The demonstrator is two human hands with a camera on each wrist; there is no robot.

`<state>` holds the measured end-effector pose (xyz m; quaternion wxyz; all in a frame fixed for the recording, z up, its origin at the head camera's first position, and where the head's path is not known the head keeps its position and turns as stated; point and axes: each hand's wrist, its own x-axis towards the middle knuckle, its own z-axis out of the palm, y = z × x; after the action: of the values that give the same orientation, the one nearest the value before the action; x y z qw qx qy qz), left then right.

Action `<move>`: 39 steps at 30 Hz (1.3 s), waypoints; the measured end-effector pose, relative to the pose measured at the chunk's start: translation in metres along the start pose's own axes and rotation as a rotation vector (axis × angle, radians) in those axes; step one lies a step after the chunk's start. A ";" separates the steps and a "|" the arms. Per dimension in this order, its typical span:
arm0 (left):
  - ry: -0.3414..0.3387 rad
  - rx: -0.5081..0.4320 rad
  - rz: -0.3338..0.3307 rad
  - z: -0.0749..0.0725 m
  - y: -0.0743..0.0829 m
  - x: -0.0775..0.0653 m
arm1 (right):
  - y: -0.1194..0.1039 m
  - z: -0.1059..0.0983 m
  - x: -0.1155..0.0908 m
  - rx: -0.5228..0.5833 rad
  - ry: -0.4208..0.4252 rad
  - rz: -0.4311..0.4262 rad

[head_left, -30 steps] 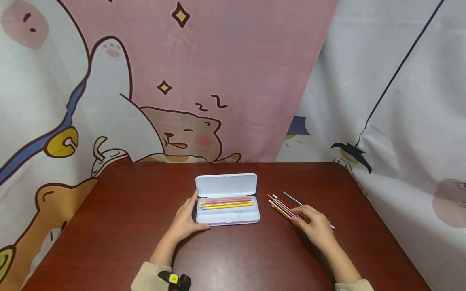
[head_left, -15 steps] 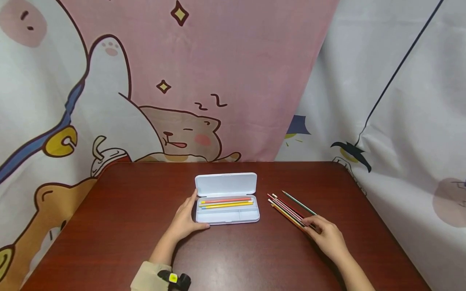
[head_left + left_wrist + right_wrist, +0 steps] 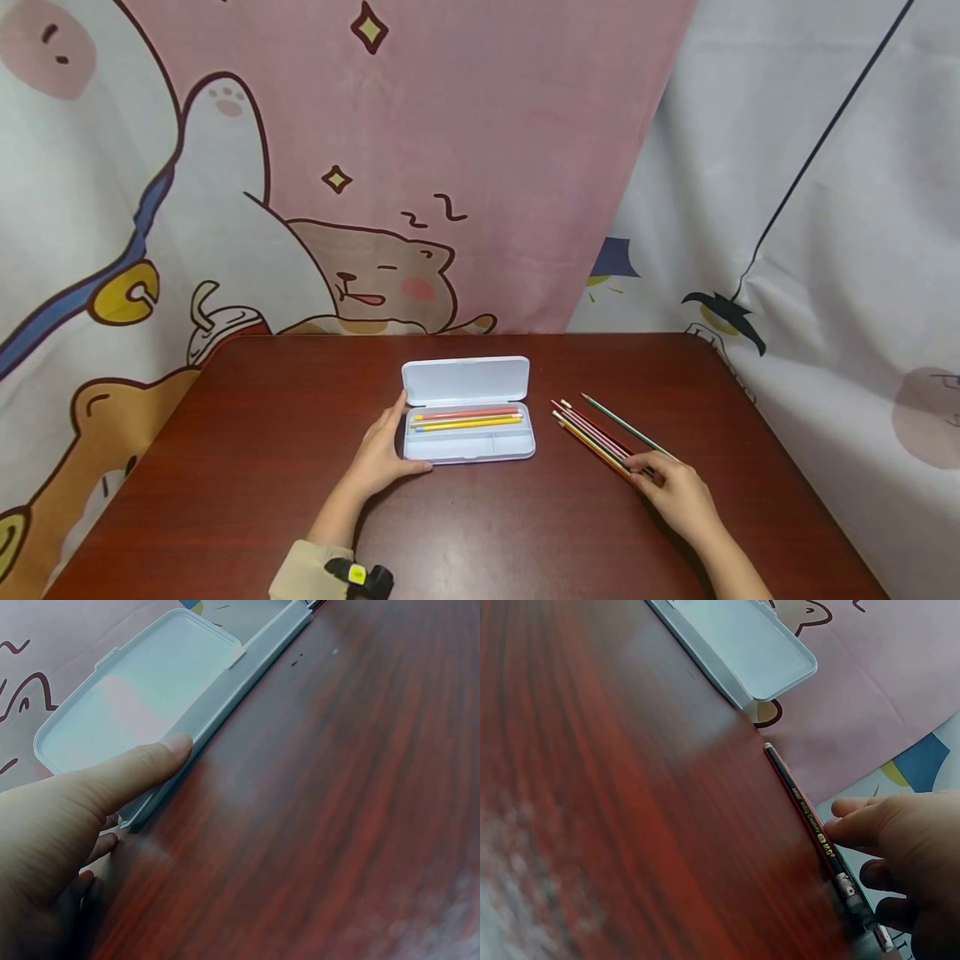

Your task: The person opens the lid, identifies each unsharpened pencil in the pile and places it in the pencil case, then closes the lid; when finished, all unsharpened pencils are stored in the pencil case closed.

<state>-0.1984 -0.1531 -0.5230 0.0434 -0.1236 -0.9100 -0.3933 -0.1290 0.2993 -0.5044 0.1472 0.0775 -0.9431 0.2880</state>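
A white pencil case (image 3: 450,448) lies with its lid raised, a few yellow and orange pencils (image 3: 468,424) in its rear compartment. My left hand (image 3: 378,450) holds the case's left end, thumb along the front wall and fingers at the left side; the left wrist view shows the thumb (image 3: 154,769) on that wall. To the right, my right hand (image 3: 678,493) pinches the near ends of a bundle of pencils (image 3: 588,435) on the table. A dark pencil with gold lettering (image 3: 810,825) shows beside its fingers in the right wrist view. Part of the bundle is hidden under the hand.
A green pencil (image 3: 622,421) lies apart, just behind the bundle, its near end hidden by the right hand. The dark red wooden table (image 3: 480,533) ends at a cartoon-printed curtain (image 3: 540,167). A black device (image 3: 363,577) is strapped to the left wrist.
My right hand has slid toward the near right along the bundle, from its middle to the near ends. The pencils have barely shifted. My left hand and the case stay put.
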 end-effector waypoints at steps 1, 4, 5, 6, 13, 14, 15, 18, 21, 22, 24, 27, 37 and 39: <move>0.000 0.000 0.000 0.000 0.000 0.000 | 0.000 0.000 0.000 0.000 -0.003 0.004; -0.004 -0.001 -0.002 0.000 0.001 0.000 | 0.000 0.000 0.000 -0.003 -0.010 0.019; -0.007 0.000 -0.005 0.000 0.001 0.000 | 0.000 0.001 -0.001 -0.008 -0.011 0.022; -0.008 0.000 -0.006 0.000 0.001 0.000 | -0.001 0.001 -0.001 -0.013 -0.011 0.021; -0.006 0.002 -0.002 -0.001 0.002 0.000 | -0.005 0.004 -0.003 -0.080 0.029 -0.014; -0.007 0.002 -0.002 -0.001 0.001 0.000 | -0.005 0.004 -0.003 -0.087 0.037 -0.013; -0.007 0.002 -0.001 -0.001 0.002 0.000 | -0.006 0.004 -0.004 -0.091 0.040 -0.012; -0.007 0.006 0.004 -0.001 0.002 0.000 | -0.007 0.004 -0.004 -0.096 0.053 -0.010; -0.007 0.013 0.016 -0.002 0.003 -0.001 | -0.007 0.005 -0.004 -0.097 0.060 -0.009; -0.008 0.015 0.019 -0.002 0.003 -0.001 | -0.007 0.005 -0.004 -0.096 0.061 -0.007; -0.011 0.018 0.020 -0.002 0.003 0.000 | -0.007 0.006 -0.004 -0.093 0.062 -0.004; -0.012 0.018 0.019 -0.002 0.003 0.000 | -0.007 0.006 -0.005 -0.089 0.059 0.003; -0.009 0.006 0.017 -0.002 0.003 -0.001 | -0.009 0.005 -0.005 -0.088 0.123 -0.060; -0.007 0.005 0.017 -0.002 0.003 -0.001 | -0.011 0.005 -0.003 -0.079 0.135 -0.085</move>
<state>-0.1968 -0.1526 -0.5195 0.0441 -0.1327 -0.9101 -0.3900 -0.1246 0.2879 -0.5034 0.2253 0.0922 -0.9376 0.2483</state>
